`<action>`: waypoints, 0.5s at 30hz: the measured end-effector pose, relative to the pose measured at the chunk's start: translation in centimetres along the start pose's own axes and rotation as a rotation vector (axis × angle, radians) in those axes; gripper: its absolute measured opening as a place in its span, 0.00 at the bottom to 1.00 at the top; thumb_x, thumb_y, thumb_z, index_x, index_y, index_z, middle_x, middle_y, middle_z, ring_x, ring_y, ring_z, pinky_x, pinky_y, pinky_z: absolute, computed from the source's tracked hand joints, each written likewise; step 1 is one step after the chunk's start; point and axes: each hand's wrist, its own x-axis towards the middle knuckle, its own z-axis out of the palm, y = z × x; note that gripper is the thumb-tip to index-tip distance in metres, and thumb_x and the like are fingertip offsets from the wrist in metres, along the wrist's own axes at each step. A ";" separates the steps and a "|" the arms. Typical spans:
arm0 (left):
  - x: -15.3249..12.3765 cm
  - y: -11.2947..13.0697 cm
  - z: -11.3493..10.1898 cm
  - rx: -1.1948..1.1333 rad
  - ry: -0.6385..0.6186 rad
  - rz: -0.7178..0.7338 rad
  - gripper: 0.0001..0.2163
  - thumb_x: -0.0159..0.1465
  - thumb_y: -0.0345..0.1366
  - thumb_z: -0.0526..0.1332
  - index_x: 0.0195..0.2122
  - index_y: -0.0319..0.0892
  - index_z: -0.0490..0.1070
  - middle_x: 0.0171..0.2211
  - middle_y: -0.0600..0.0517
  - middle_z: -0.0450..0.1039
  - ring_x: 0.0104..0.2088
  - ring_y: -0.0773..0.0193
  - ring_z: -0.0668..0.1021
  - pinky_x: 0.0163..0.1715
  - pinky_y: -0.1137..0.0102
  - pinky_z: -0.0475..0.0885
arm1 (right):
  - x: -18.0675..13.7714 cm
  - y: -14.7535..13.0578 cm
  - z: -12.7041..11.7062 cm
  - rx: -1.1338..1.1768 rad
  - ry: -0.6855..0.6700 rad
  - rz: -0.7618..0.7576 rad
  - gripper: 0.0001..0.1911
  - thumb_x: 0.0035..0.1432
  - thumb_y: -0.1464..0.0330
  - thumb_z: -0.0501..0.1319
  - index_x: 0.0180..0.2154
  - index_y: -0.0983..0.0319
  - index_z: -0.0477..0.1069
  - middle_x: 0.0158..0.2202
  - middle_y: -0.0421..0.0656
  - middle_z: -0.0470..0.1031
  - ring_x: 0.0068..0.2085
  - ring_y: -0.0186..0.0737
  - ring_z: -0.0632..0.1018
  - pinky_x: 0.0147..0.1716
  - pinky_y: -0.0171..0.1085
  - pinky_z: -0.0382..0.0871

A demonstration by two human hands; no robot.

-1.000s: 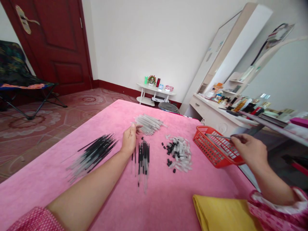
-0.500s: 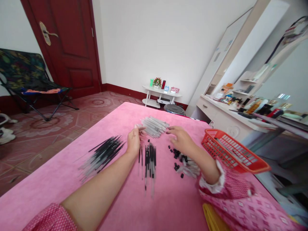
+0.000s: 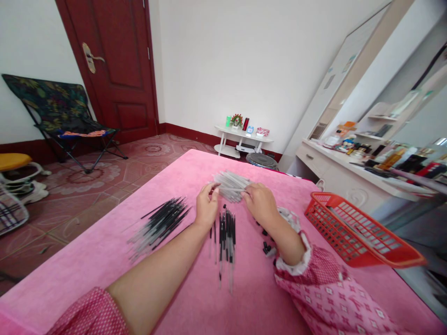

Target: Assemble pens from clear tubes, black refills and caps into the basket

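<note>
My left hand (image 3: 208,202) is at the left end of a pile of pale, translucent thin tubes (image 3: 228,179) that look like pen barrels. My right hand (image 3: 260,201) is at the pile's right end. One pale tube runs between the two hands, its ends at my pinched fingertips. Just nearer to me lies a small bundle of slim black-and-clear sticks (image 3: 227,232), like pen refills. A larger heap of similar dark sticks (image 3: 160,225) lies left of my left forearm. Small black caps (image 3: 267,246) are partly hidden under my right forearm.
A red plastic basket (image 3: 349,232) with pale items inside stands at the right of the pink-covered table (image 3: 188,298). Beyond it is a white dressing table (image 3: 335,170) crowded with bottles. A folding chair (image 3: 66,111) and a low white stand (image 3: 226,151) are farther back.
My right hand has closed in from spread fingers to a pinch at the tubes. My left fingers have also drawn together there. The whole view has shifted, so things appear farther right.
</note>
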 end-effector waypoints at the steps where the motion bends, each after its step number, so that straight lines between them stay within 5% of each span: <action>1: -0.1 0.2 0.0 0.035 0.003 0.053 0.13 0.58 0.32 0.56 0.44 0.43 0.72 0.39 0.48 0.70 0.40 0.60 0.71 0.43 0.66 0.65 | -0.3 -0.2 -0.5 0.043 0.043 -0.003 0.14 0.60 0.66 0.52 0.32 0.64 0.74 0.34 0.49 0.74 0.40 0.43 0.70 0.41 0.39 0.61; 4: -0.3 0.6 0.1 0.112 -0.050 0.151 0.16 0.54 0.28 0.59 0.43 0.48 0.74 0.41 0.48 0.69 0.45 0.57 0.69 0.47 0.63 0.62 | -1.1 -1.1 -1.5 0.174 0.148 -0.015 0.14 0.60 0.67 0.52 0.30 0.63 0.74 0.33 0.48 0.75 0.39 0.42 0.71 0.41 0.40 0.62; 11: -0.7 0.1 0.4 0.229 -0.258 0.179 0.08 0.53 0.29 0.62 0.33 0.46 0.77 0.27 0.49 0.70 0.30 0.60 0.71 0.34 0.67 0.66 | -1.8 -2.2 -1.0 0.505 0.254 -0.076 0.12 0.58 0.71 0.52 0.31 0.62 0.75 0.36 0.46 0.75 0.40 0.40 0.73 0.43 0.38 0.64; 15: -0.3 0.4 -0.1 0.171 -0.085 0.157 0.07 0.56 0.32 0.59 0.34 0.44 0.76 0.30 0.50 0.70 0.33 0.61 0.71 0.34 0.69 0.65 | -2.6 -2.8 -0.2 0.546 0.267 -0.056 0.10 0.57 0.71 0.54 0.31 0.63 0.74 0.38 0.45 0.72 0.41 0.39 0.71 0.42 0.37 0.63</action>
